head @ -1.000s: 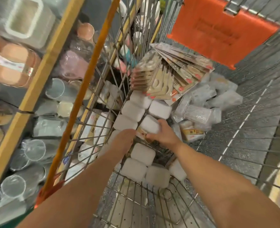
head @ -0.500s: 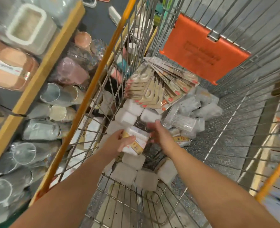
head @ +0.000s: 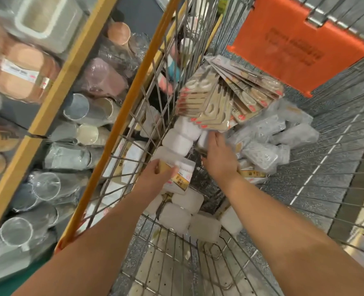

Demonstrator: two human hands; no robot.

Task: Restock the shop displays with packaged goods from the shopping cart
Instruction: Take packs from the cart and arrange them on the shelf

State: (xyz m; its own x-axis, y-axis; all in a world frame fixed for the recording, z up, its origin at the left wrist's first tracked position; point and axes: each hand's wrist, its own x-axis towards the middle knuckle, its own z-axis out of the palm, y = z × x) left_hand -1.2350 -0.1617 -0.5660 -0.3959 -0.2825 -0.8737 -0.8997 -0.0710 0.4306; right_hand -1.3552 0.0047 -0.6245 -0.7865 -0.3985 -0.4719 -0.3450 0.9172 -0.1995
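A shopping cart [head: 121,124] of wire mesh fills the middle of the frame, and its load is heaped toward the centre and upper centre, probably because the goods were tipped in loose and not stacked. A white plastic box with a gold label [head: 174,174] is held just left of centre by the left hand [head: 155,178]; the fingers are curled over the near edge of the box and the thumb is laid across its top, so that the box is gripped and raised a little above the other white boxes [head: 189,201] lying below it. It is judged that the box is kept in this hand so that the other is left free to gather more. The right hand [head: 219,154] is stretched out just right of centre, palm down, with the fingers fairly straight and reaching toward a white box [head: 203,138] under the fanned carded packs [head: 219,99]; whether the fingertips touch that box cannot be told, as they are partly blurred, and nothing is seen to be gripped. Clear wrapped packs [head: 268,144] are piled at centre right, beside an orange flap [head: 294,48] in the upper right. On the display shelf [head: 55,90] along the left edge, cups and lidded containers are stored on their sides, and it is there, presumably, that the goods are meant to go.
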